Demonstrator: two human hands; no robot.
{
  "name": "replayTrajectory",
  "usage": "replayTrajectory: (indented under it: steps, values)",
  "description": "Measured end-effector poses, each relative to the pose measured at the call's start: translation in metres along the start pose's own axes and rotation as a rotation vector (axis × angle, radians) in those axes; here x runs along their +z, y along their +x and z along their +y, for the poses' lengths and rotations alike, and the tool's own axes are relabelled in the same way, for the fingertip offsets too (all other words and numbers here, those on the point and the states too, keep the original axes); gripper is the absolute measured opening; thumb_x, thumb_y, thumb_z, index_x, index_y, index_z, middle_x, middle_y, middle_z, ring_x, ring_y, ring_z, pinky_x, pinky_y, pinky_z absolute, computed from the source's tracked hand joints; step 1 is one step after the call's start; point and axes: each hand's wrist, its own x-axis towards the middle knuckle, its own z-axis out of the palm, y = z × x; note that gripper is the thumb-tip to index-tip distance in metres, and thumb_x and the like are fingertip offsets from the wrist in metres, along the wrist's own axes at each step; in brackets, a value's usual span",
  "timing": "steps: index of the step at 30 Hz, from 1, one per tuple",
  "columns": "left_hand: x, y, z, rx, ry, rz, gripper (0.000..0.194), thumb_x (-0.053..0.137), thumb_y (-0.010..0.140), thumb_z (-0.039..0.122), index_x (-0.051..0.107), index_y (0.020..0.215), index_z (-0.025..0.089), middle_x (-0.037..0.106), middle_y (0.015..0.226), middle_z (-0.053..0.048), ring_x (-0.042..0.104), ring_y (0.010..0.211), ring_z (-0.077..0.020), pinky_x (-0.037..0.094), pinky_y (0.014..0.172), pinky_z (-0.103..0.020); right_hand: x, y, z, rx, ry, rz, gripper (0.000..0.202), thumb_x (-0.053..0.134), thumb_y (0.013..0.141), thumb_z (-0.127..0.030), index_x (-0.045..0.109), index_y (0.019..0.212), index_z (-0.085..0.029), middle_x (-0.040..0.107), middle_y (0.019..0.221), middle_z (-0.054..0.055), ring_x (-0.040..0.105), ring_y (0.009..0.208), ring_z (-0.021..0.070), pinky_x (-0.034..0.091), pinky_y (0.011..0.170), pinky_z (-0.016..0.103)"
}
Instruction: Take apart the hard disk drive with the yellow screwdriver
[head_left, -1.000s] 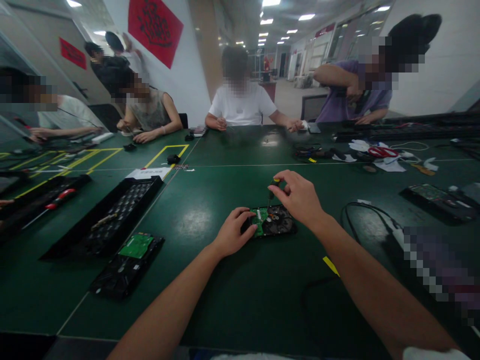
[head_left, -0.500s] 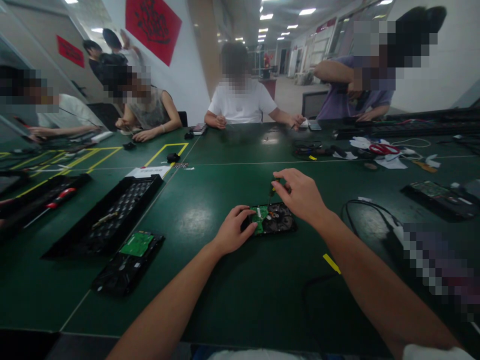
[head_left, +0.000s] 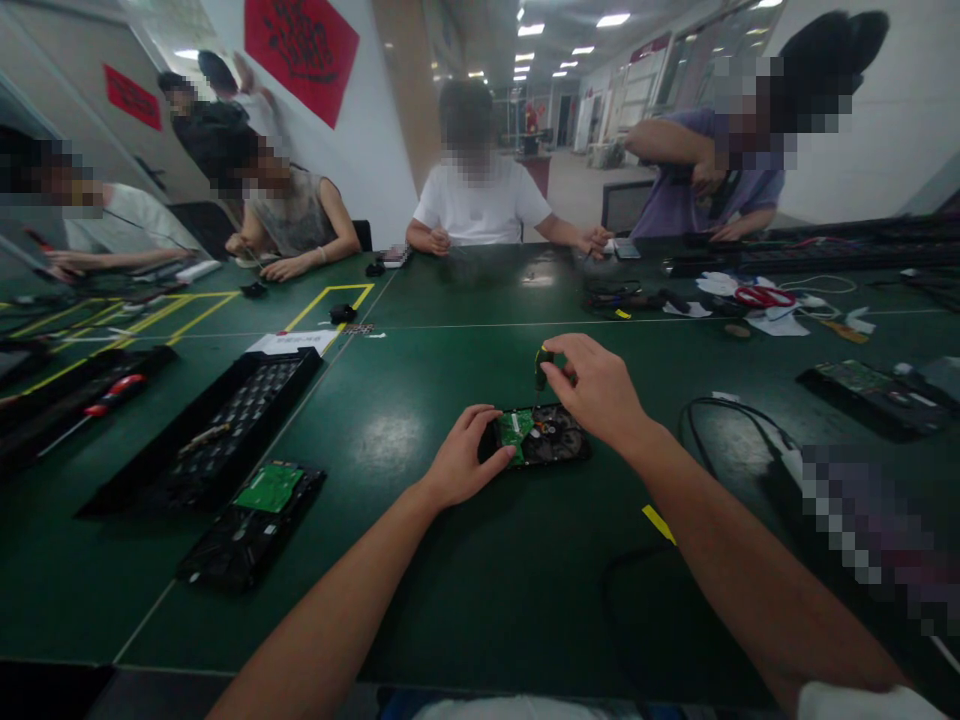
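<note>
Black hard drive (head_left: 564,445), green circuit board (head_left: 514,430) leftward; right grip (head_left: 600,388) pinched on screwdriver (head_left: 540,372), left grip (head_left: 465,460) loosely clasping drive.

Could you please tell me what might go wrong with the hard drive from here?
The screwdriver in the right hand stands beside the green circuit board, so a slip could scratch it.
The left hand holds only one end of the hard drive, so the drive might twist under turning force.
The left thumb lies fairly near the screwdriver, so a slip might also catch it.
</note>
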Motion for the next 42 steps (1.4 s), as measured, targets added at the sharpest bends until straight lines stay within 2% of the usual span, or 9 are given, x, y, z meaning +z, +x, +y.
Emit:
replayTrajectory:
  steps: [6, 12, 17, 22, 25, 30, 35, 37, 42]
  values:
    - [-0.001, 0.000, 0.000, 0.007, 0.013, -0.021, 0.062, 0.068, 0.091, 0.051, 0.049, 0.144, 0.025, 0.052, 0.144, -0.013, 0.052, 0.135, -0.0300, 0.045, 0.116, -0.051, 0.003, 0.000, 0.001, 0.073, 0.001, 0.003, 0.017, 0.063, 0.095, -0.027, 0.059, 0.111, -0.022, 0.070, 0.100, 0.008, 0.066, 0.083, 0.0233, 0.049, 0.078, 0.037]
    - [-0.002, 0.000, 0.000, 0.024, 0.021, -0.029, 0.061, 0.068, 0.091, 0.050, 0.050, 0.144, 0.026, 0.055, 0.142, -0.013, 0.052, 0.135, -0.0302, 0.044, 0.116, -0.052, 0.000, 0.000, -0.002, 0.008, 0.029, -0.005, 0.016, 0.063, 0.097, -0.032, 0.060, 0.111, -0.024, 0.068, 0.108, 0.008, 0.065, 0.087, 0.0233, 0.049, 0.084, 0.038]
    - [-0.001, 0.000, 0.001, 0.033, 0.037, -0.030, 0.059, 0.067, 0.092, 0.050, 0.051, 0.143, 0.025, 0.055, 0.142, -0.013, 0.052, 0.135, -0.0303, 0.044, 0.116, -0.052, -0.004, 0.001, -0.005, 0.016, 0.050, -0.007, 0.015, 0.059, 0.099, -0.033, 0.062, 0.110, -0.024, 0.066, 0.111, 0.009, 0.064, 0.090, 0.0235, 0.049, 0.080, 0.037]
    - [-0.001, 0.000, 0.000, 0.037, 0.044, -0.036, 0.059, 0.067, 0.092, 0.049, 0.051, 0.143, 0.024, 0.055, 0.141, -0.012, 0.052, 0.134, -0.0296, 0.044, 0.116, -0.051, -0.004, 0.001, -0.005, 0.047, 0.091, 0.012, 0.015, 0.065, 0.096, -0.035, 0.062, 0.104, -0.023, 0.065, 0.107, 0.009, 0.064, 0.086, 0.0221, 0.052, 0.077, 0.037]
    - [-0.001, 0.000, -0.001, 0.038, 0.046, -0.038, 0.059, 0.067, 0.092, 0.049, 0.051, 0.142, 0.025, 0.055, 0.141, -0.012, 0.052, 0.134, -0.0303, 0.045, 0.115, -0.053, -0.003, 0.001, -0.007, 0.139, 0.215, -0.011, 0.018, 0.069, 0.093, -0.037, 0.061, 0.102, -0.023, 0.067, 0.107, 0.007, 0.065, 0.079, 0.0192, 0.053, 0.070, 0.035]
    - [-0.001, 0.000, -0.001, 0.041, 0.049, -0.039, 0.059, 0.067, 0.092, 0.050, 0.051, 0.143, 0.025, 0.056, 0.141, -0.012, 0.052, 0.134, -0.0305, 0.045, 0.115, -0.052, 0.002, 0.000, -0.010, 0.357, 0.664, -0.132, 0.032, 0.074, 0.088, -0.046, 0.060, 0.108, -0.024, 0.070, 0.101, 0.003, 0.063, 0.062, 0.0129, 0.050, 0.051, 0.027]
    - [0.000, -0.001, -0.002, 0.044, 0.049, -0.030, 0.058, 0.067, 0.092, 0.049, 0.051, 0.143, 0.025, 0.055, 0.141, -0.012, 0.053, 0.134, -0.0297, 0.045, 0.115, -0.051, 0.006, 0.002, -0.009, 0.436, 0.808, -0.201, 0.031, 0.071, 0.091, -0.048, 0.069, 0.108, -0.023, 0.064, 0.074, -0.001, 0.061, 0.057, 0.0122, 0.050, 0.049, 0.024]
    - [0.000, 0.000, -0.002, 0.042, 0.052, -0.035, 0.059, 0.067, 0.092, 0.049, 0.051, 0.143, 0.024, 0.055, 0.142, -0.012, 0.052, 0.134, -0.0293, 0.045, 0.116, -0.050, 0.006, 0.003, -0.009, 0.472, 0.873, -0.204, 0.029, 0.068, 0.093, -0.047, 0.070, 0.106, -0.022, 0.067, 0.078, 0.001, 0.064, 0.059, 0.0129, 0.053, 0.053, 0.025]
    - [-0.001, 0.000, -0.001, 0.043, 0.057, -0.039, 0.060, 0.067, 0.092, 0.050, 0.051, 0.143, 0.025, 0.056, 0.141, -0.012, 0.052, 0.134, -0.0294, 0.045, 0.116, -0.050, 0.004, 0.005, -0.011, 0.560, 1.032, -0.201, 0.021, 0.063, 0.095, -0.040, 0.068, 0.100, -0.021, 0.073, 0.105, 0.007, 0.068, 0.063, 0.0126, 0.056, 0.055, 0.027]
